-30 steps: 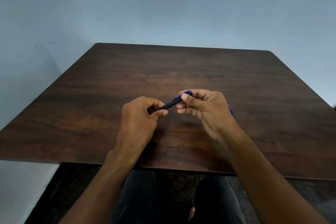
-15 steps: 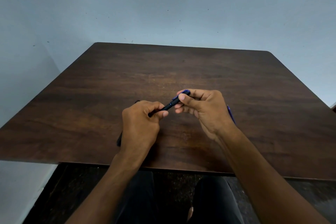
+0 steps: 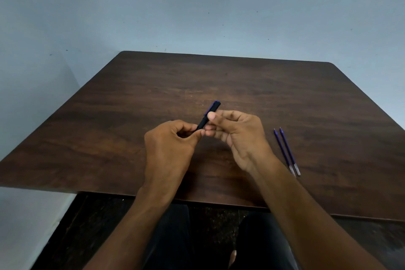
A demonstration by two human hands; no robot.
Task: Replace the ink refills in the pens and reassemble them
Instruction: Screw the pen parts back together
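A black pen (image 3: 208,116) with a blue clip and blue end is held over the middle of the dark wooden table (image 3: 241,85), tilted up to the right. My right hand (image 3: 238,136) pinches its upper part between thumb and fingers. My left hand (image 3: 171,147) grips its lower end, which is hidden inside the fingers. Two thin blue ink refills (image 3: 287,151) lie side by side on the table to the right of my right wrist.
The table's near edge (image 3: 109,192) runs just below my wrists, with my dark-clothed legs (image 3: 171,237) beneath it. A pale blue wall (image 3: 197,6) stands behind the table's far edge.
The pen has tilted steeper and its blue end now sticks up past my right thumb. My right hand has shifted left, uncovering the two refills. My left hand hides the dark item seen beside it earlier.
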